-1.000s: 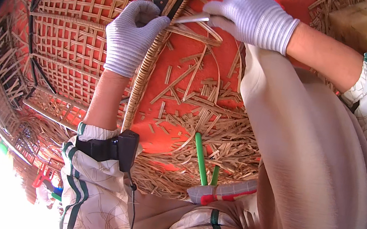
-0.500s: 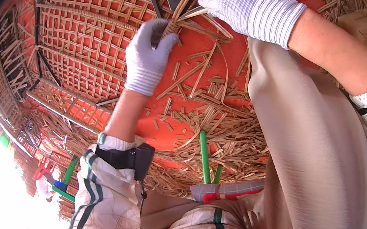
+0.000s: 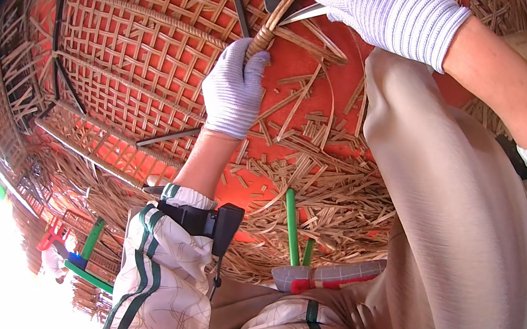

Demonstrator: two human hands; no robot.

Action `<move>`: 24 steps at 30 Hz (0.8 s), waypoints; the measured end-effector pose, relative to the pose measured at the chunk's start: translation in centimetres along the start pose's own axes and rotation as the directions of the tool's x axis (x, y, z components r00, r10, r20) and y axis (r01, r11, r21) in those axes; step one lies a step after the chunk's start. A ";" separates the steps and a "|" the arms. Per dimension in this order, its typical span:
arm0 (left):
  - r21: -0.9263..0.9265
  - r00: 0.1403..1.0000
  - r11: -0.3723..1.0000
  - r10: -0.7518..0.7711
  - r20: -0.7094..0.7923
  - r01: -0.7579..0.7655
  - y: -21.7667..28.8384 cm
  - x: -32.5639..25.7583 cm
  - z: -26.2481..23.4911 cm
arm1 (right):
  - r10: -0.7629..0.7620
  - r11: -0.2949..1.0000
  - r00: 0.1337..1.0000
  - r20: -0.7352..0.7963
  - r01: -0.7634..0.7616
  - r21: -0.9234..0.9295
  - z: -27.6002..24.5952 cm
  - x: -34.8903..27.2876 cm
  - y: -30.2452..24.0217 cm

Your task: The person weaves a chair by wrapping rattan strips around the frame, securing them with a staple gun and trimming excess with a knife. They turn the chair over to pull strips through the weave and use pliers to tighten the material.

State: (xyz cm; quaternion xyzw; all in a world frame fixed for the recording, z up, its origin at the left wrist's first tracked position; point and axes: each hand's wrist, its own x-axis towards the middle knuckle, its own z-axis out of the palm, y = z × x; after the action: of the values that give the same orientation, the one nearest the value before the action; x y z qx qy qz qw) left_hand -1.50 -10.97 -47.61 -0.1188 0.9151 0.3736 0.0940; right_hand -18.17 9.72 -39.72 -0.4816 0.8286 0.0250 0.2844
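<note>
A large open-weave wicker panel point(image 3: 147, 24) with black flat metal bars lies at the left and top. Its cord-wrapped edge bundle point(image 3: 262, 39) runs up from my left hand point(image 3: 232, 92), whose gloved fingers and thumb are closed round it. My right hand point(image 3: 392, 14), in the same white knit glove, is closed at the upper right. From its fingertips a pale flat wicker strip point(image 3: 304, 14) reaches to the bundle just above my left hand. Loose strand ends point(image 3: 319, 46) stick out to the right of the wrapping.
Cut wicker pieces point(image 3: 322, 192) litter the red floor point(image 3: 231, 187). A green stick-like leg point(image 3: 293, 226) stands by a grey checked cushion point(image 3: 322, 273) near my lap. My raised knee point(image 3: 391, 81) is at the right. More wicker frames point(image 3: 14, 99) stand along the far left.
Panel, wrapped bundle and my left hand have shifted to the right. My right hand has moved a little to the right and still holds the strip.
</note>
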 end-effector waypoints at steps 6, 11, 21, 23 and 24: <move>0.054 0.998 0.998 0.028 -0.047 -0.026 -0.2 -0.1 0.1 | -0.019 0.996 0.999 0.051 0.014 0.090 0.2 0.2 -0.4; 0.050 0.995 0.998 0.051 -0.090 -0.046 0.2 -0.1 0.8 | 0.060 0.966 0.997 0.056 -0.072 0.247 0.9 -0.9 -0.1; 0.078 0.998 0.997 0.017 -0.068 -0.011 0.8 -0.2 0.6 | 0.097 0.941 0.956 -0.277 0.002 0.338 7.4 -1.1 0.5; 0.098 0.989 0.992 0.090 -0.120 -0.079 0.4 -0.1 0.8 | 0.146 0.900 0.961 -0.235 -0.030 0.435 8.4 -1.0 0.5; 0.098 0.989 0.992 0.089 -0.121 -0.077 0.4 -0.1 0.8 | 0.161 0.903 0.945 -0.284 -0.024 0.430 8.3 -1.0 0.1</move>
State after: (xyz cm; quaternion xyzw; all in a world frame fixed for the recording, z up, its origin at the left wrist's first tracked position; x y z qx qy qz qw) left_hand -1.44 -10.12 -47.93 -0.0991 0.9398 0.3259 0.0263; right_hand -14.20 13.17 -46.18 -0.3664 0.8710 -0.2170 0.2448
